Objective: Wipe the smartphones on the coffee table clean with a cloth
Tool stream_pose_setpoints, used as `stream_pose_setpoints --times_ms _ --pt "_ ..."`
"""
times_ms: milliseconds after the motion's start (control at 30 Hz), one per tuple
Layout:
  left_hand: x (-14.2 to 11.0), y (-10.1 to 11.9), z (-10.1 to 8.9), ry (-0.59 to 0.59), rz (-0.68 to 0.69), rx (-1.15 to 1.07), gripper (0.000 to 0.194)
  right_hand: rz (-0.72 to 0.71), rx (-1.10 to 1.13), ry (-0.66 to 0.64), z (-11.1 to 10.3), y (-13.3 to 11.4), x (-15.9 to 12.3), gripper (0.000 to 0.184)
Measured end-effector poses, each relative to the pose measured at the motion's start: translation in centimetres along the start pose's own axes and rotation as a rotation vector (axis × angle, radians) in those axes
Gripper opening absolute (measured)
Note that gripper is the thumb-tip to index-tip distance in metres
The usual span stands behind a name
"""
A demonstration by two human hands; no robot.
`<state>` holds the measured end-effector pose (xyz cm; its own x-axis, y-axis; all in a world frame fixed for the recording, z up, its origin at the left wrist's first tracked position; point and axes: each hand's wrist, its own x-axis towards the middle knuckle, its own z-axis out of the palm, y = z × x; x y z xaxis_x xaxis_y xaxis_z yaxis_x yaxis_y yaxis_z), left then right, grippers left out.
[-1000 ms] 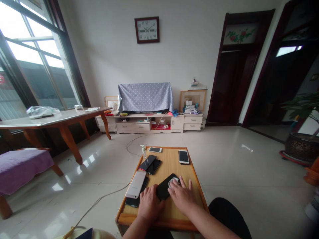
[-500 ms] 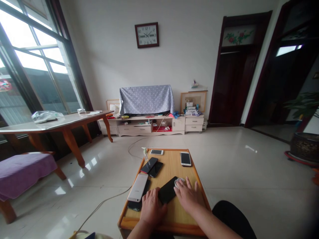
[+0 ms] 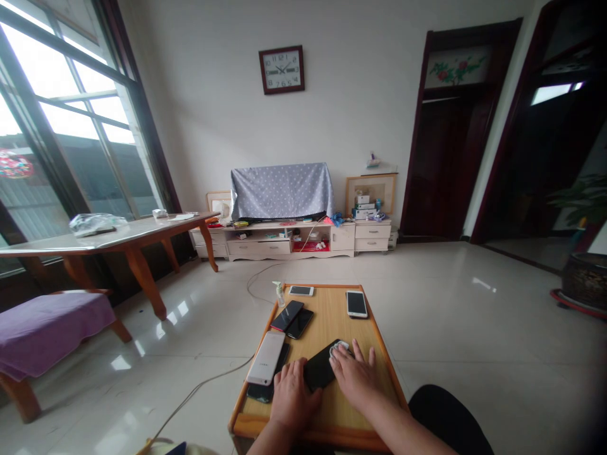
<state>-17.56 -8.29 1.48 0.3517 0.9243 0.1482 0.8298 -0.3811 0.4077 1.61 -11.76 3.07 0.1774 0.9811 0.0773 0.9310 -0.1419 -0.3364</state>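
Two hands: left hand (image 3: 294, 399) against a black smartphone (image 3: 318, 366), right hand (image 3: 355, 374) with spread fingers over a white coil (image 3: 339, 346).

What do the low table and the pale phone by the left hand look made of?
The low table looks like light wood or veneer with a satin finish, showing faint grain and a darker orange edge frame. The pale phone beside the left hand looks smooth with a soft sheen, perhaps metal or plastic; the look leaves that open.
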Motion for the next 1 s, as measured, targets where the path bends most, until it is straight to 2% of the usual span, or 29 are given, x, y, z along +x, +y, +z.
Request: stream_pose_setpoints --times_ms 67,167,233,300,433,500,567,667,733,800,933,1000 --pt "0.0 -0.3 0.2 -0.001 -0.001 0.007 0.064 -0.049 0.021 -0.016 0.4 -0.8 -0.6 0.053" --pt "0.0 -0.9 0.7 -0.003 0.013 0.027 0.058 -0.249 0.106 -0.067 1.3 -2.5 -2.6 0.051" --pt "0.0 -1.2 0.9 -0.008 0.017 0.035 0.058 -0.332 0.141 -0.091 1.4 -3.0 -3.2 0.051" --pt "0.0 -1.2 0.9 -0.013 0.014 0.029 0.057 -0.293 0.125 -0.094 1.0 -2.5 -2.7 0.051" --pt "0.2 -0.6 0.4 -0.025 0.01 -0.004 0.064 -0.011 0.029 -0.067 -0.3 -0.1 0.3 0.053" --pt "0.4 -0.4 0.4 -0.025 0.01 -0.006 0.065 0.051 0.017 -0.064 -0.3 0.3 1.0 0.053" --pt "0.5 -0.4 0.5 -0.009 0.018 -0.005 0.064 -0.022 0.027 -0.091 0.2 -0.2 0.6 0.053" --pt "0.6 -0.6 0.8 -0.009 0.017 0.002 0.059 -0.245 0.067 -0.161 1.3 -1.9 -0.9 0.052" --pt "0.6 -0.7 0.9 -0.016 0.01 0.008 0.056 -0.323 0.068 -0.191 1.5 -2.4 -1.3 0.052" --pt "0.6 -0.8 0.9 -0.012 0.012 0.005 0.059 -0.272 0.04 -0.185 1.3 -2.1 -0.7 0.053" --pt "0.7 -0.9 0.9 -0.008 0.014 -0.022 0.071 0.01 0.001 -0.108 0.5 -0.1 2.2 0.056" --pt "0.8 -0.9 1.0 -0.019 0.013 -0.033 0.073 0.034 -0.004 -0.096 0.7 0.1 3.1 0.056"
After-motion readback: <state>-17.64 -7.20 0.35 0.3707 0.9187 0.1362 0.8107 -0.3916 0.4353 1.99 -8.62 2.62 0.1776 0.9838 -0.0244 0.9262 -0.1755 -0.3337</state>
